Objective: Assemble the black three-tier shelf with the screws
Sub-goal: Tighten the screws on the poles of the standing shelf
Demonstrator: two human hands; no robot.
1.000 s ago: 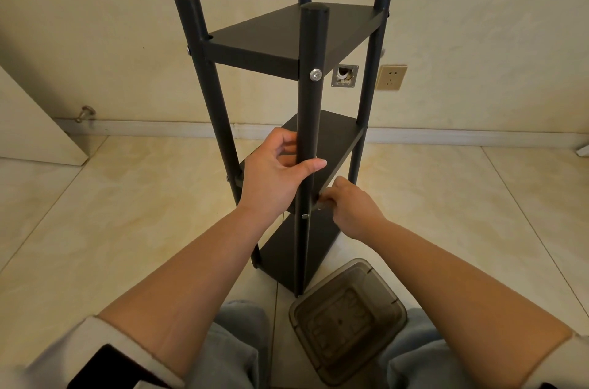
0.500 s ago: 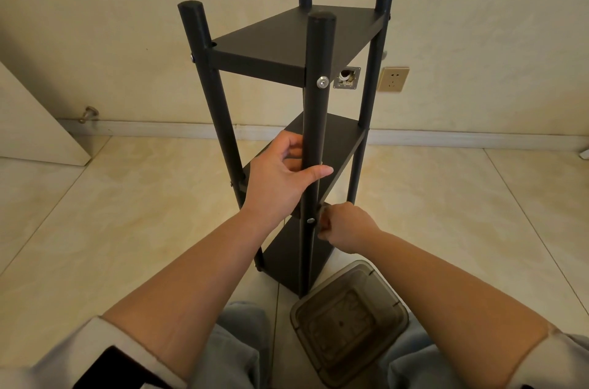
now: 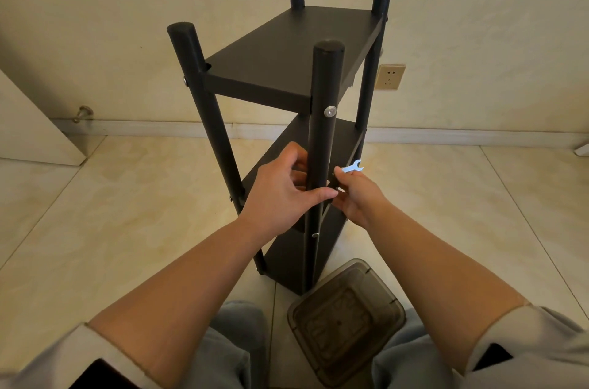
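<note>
Left hand [image 3: 280, 194], fingers curled around the near post [image 3: 322, 146] of the black three-tier shelf [image 3: 287, 47], at middle-tier height. Right hand [image 3: 357, 197] pinches a small flat wrench [image 3: 352, 168] just beside that post. The shelf stands upright on the tiled floor [image 3: 127, 197]; a smoky plastic container [image 3: 345, 321] lies near its foot.

— What is seen to have changed at the right hand [image 3: 355, 197]?

— It has been raised from the lower screw [image 3: 315, 235] to the middle tier of the shelf [image 3: 280, 47], and a small silver wrench [image 3: 351, 167], hidden before, is now shown pinched in its fingertips.

— And the left hand [image 3: 283, 194]?

— Its grip on the front post [image 3: 320, 146] has been kept, though the view has been lifted higher over the top tier.
</note>
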